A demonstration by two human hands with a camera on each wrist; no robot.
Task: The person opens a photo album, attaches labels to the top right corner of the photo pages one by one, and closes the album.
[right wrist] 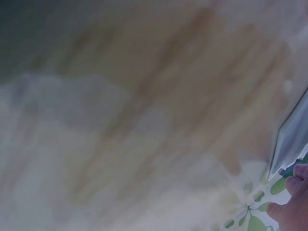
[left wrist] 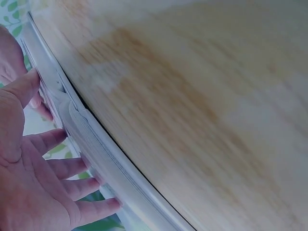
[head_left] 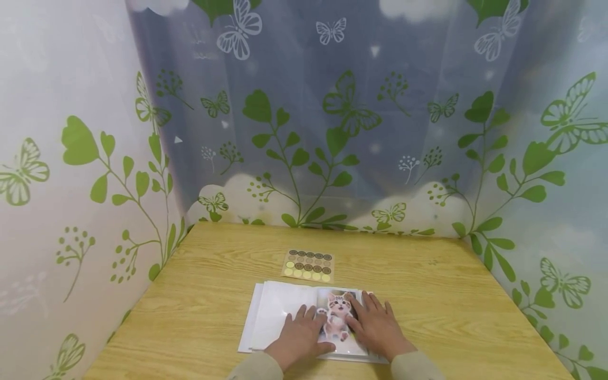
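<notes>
An album [head_left: 280,311] with white pages lies spread on the wooden table, its right page showing a kitten picture [head_left: 338,319]. My left hand [head_left: 300,335] rests with straight fingers across the middle of the album, fingertips at the picture's left edge. On the right side of the picture lies my right hand [head_left: 378,324], fingers spread and straight. In the left wrist view the left hand [left wrist: 43,173] touches the pages [left wrist: 91,130] with its fingertips. Only part of the right hand [right wrist: 293,202] shows in the right wrist view, beside the album's edge [right wrist: 291,139].
Behind the album lies a sheet of round stickers [head_left: 309,265] in brown and yellow rows. The wooden table [head_left: 190,301] reaches back to a curtain [head_left: 304,158] printed with leaves and butterflies, which also hangs on both sides.
</notes>
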